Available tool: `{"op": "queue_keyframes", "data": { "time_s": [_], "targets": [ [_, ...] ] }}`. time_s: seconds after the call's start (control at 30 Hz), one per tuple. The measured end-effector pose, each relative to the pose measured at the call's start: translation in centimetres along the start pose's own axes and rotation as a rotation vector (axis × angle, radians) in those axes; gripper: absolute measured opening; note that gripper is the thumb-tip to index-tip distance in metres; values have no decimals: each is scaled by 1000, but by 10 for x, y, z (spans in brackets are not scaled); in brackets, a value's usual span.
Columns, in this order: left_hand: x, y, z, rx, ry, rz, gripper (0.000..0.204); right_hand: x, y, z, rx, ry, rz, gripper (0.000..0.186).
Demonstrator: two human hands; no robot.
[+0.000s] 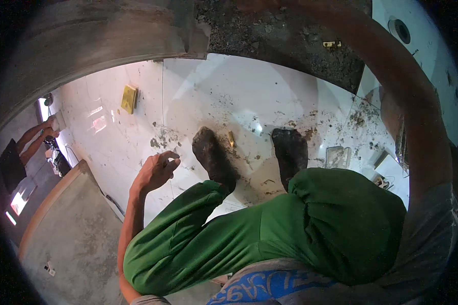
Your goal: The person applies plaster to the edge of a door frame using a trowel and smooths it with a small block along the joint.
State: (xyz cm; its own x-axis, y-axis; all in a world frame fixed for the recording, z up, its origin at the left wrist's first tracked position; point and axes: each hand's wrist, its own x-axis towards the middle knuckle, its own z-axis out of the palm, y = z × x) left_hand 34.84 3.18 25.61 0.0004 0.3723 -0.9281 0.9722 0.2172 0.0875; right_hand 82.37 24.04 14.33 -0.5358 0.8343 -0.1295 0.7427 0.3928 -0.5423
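My left hand (158,170) hovers over the white tiled floor beside my left knee, its fingers loosely curled and the thumb apart from them, with nothing visible between them. From the right side my right arm (412,86) stretches far forward. The right hand (257,5) is only a dim shape at the top edge, near the dark, rough mortar-like bed (285,40); its fingers cannot be made out. A small yellow piece (332,44) lies on that bed. Another yellow piece (231,139) rests on the tile between my dark-socked feet.
A yellow block (129,99) sits on the tiles (188,86) at the left. Crumbs of dirt are scattered around my feet. A grey rectangular piece (338,157) lies right of them. Far left, another person's legs (33,134) show beyond a curved concrete edge (61,203).
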Motion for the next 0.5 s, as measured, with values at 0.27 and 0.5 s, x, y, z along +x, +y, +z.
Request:
{"op": "queue_keyframes", "data": {
  "time_s": [0.27, 0.5],
  "targets": [
    [2, -11, 4, -19, 8, 18, 36, -7, -2, 0, 10, -12, 13, 38],
    [2, -3, -2, -5, 29, 13, 35, -13, -2, -2, 10, -29, 13, 38]
  ]
}}
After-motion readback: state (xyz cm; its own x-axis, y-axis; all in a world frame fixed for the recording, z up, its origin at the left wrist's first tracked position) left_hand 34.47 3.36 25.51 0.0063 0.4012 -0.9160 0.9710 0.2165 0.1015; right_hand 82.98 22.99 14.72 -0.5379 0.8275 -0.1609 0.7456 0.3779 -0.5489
